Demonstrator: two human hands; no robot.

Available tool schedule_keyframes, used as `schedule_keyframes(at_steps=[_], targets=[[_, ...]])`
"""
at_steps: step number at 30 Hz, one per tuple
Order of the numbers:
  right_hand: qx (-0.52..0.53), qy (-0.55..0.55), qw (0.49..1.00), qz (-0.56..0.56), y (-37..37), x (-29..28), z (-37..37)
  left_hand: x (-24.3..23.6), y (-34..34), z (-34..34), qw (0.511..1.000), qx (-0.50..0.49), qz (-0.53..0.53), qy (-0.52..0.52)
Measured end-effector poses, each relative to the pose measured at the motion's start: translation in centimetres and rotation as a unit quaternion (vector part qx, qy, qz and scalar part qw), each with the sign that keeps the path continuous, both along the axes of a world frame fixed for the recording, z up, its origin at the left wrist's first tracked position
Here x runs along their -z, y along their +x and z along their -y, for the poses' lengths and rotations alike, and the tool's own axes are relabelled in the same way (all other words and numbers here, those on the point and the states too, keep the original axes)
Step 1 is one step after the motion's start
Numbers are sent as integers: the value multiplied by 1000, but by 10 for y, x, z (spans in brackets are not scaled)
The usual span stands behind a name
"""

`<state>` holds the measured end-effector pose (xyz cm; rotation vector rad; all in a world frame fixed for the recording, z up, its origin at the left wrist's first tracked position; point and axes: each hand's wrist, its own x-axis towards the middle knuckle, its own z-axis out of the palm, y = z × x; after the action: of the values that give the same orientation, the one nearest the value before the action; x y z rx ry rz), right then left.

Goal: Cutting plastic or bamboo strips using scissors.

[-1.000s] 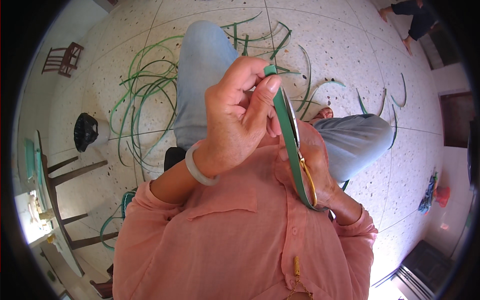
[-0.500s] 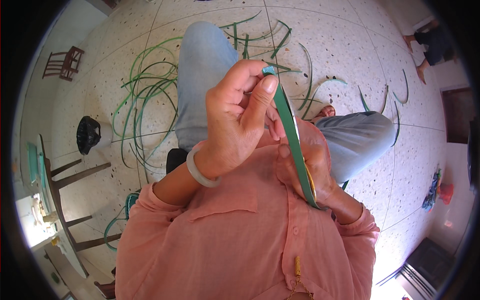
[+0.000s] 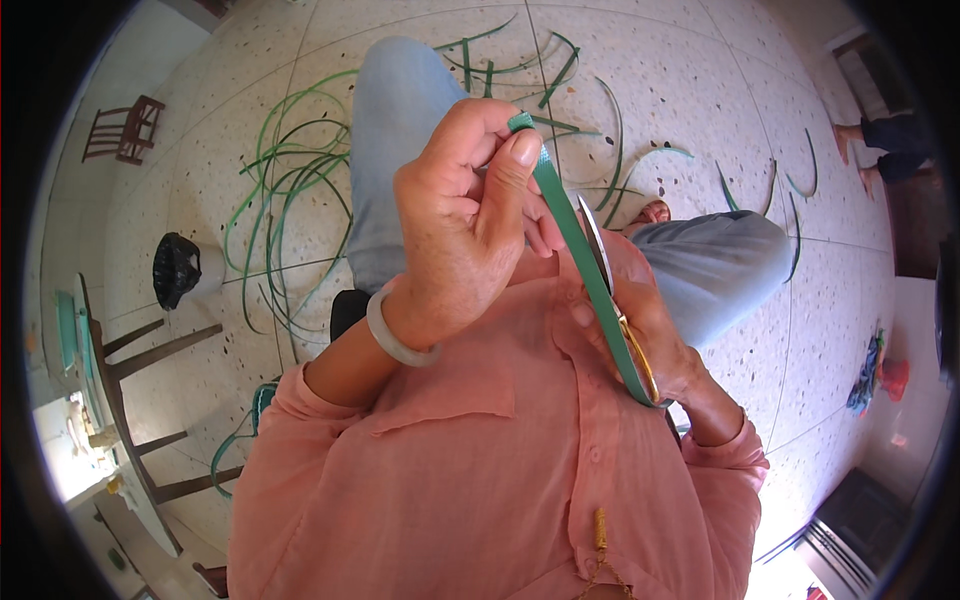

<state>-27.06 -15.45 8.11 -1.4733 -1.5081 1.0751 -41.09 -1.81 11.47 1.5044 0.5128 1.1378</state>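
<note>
Near the middle of the head view my left hand (image 3: 455, 225) pinches the top end of a flat green strap (image 3: 572, 230) between thumb and fingers; a lighter, textured bit shows at its tip. The strap slants down to my right hand (image 3: 655, 340), whose fingers are wrapped round gold-handled scissors (image 3: 598, 250). The silver blades point upward along the right edge of the strap, just below my left fingertips; whether they touch it I cannot tell. The strap's lower part bends round by the scissors' handles, partly hiding my right fingers.
I sit on a speckled tiled floor (image 3: 690, 80) with loose green strips (image 3: 300, 150) around my legs. At left are a wooden chair (image 3: 125, 130), a black-lined bin (image 3: 175, 270) and furniture legs (image 3: 160, 365). A co-worker's legs (image 3: 890, 140) show upper right; colourful items (image 3: 880, 375) lie right.
My left hand has risen slightly leftward with the strap end. My right hand has shifted up and right, so more of the scissor blades shows. The other person's legs have moved down the frame.
</note>
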Motion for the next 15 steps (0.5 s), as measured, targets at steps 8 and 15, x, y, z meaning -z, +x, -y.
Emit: schedule_keyframes(at_steps=[8, 15], targets=[[48, -67, 972, -218, -10, 0, 6, -2, -6, -1, 990, 43, -9, -136], [53, -16, 910, -412, 2, 1, 2, 6, -6, -8, 985, 33, -10, -170]])
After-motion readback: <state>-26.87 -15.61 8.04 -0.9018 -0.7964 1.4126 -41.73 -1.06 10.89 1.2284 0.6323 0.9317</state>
